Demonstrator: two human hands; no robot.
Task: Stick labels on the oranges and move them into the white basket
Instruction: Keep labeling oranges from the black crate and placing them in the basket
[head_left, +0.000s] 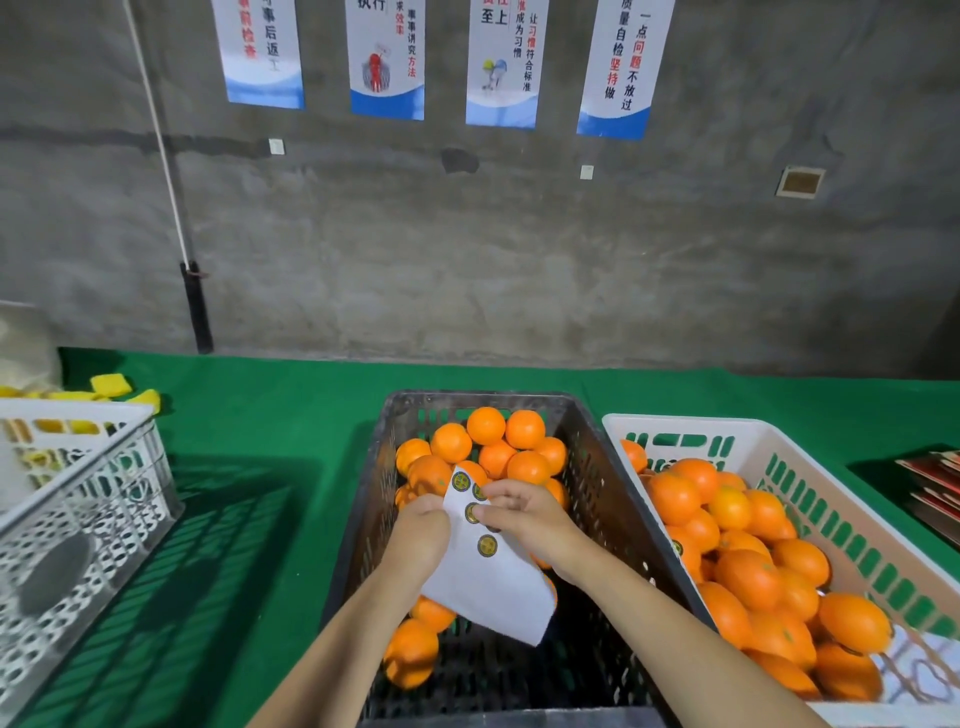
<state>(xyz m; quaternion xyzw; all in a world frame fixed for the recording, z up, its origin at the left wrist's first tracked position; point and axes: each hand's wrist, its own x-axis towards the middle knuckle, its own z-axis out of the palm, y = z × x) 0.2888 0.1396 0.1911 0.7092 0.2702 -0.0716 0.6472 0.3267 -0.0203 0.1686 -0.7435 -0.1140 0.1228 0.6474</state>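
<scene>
A black basket (597, 457) in the middle holds several unlabelled oranges (485, 426). Over it my left hand (421, 535) grips a white label sheet (493, 587) with a few round yellow-and-black labels. My right hand (524, 514) pinches at one label (471, 513) near the sheet's upper part. To the right stands the white basket (852, 525), heaped with oranges (748, 577); one shows a label on its side.
A green cloth (270, 447) covers the table. An empty white perforated crate (78, 514) stands at the left, with yellow sponges (111, 387) behind it. A stack of red booklets (935, 493) lies at the far right. A grey wall with posters rises behind.
</scene>
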